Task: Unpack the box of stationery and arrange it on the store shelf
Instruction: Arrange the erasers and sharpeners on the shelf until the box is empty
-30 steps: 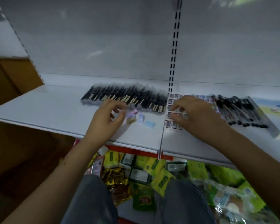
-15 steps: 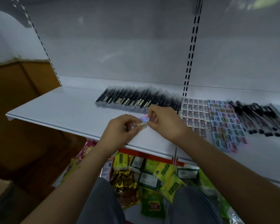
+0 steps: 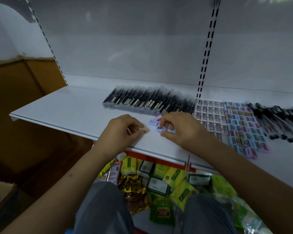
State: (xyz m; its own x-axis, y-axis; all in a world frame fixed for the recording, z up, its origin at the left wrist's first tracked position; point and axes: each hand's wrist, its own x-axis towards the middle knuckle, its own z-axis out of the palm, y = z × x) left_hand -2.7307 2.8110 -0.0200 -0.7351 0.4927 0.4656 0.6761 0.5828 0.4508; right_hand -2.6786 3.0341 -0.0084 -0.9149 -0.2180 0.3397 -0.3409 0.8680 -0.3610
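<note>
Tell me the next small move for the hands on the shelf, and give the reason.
Probably the right hand should set its small lilac piece down beside the loose lilac one on the shelf. The left hand pinches a cream piece, so more wait; pens and sharpener rows already lie tidy.

There is one view only, from a wide-angle camera worn on the person's head. It looks forward and down over both forearms at the white shelf (image 3: 61, 107), whose front edge runs slantwise from upper left to lower right across the middle of the frame. The left hand (image 3: 120, 130) and right hand (image 3: 181, 129) sit near the centre, close to the lens. The back panel (image 3: 125, 39) fills the upper half. At the bottom edge the view takes in the person's knees (image 3: 105, 210) and the packets (image 3: 161, 186) on the lower level. Straight lines bow toward the edges.
</note>
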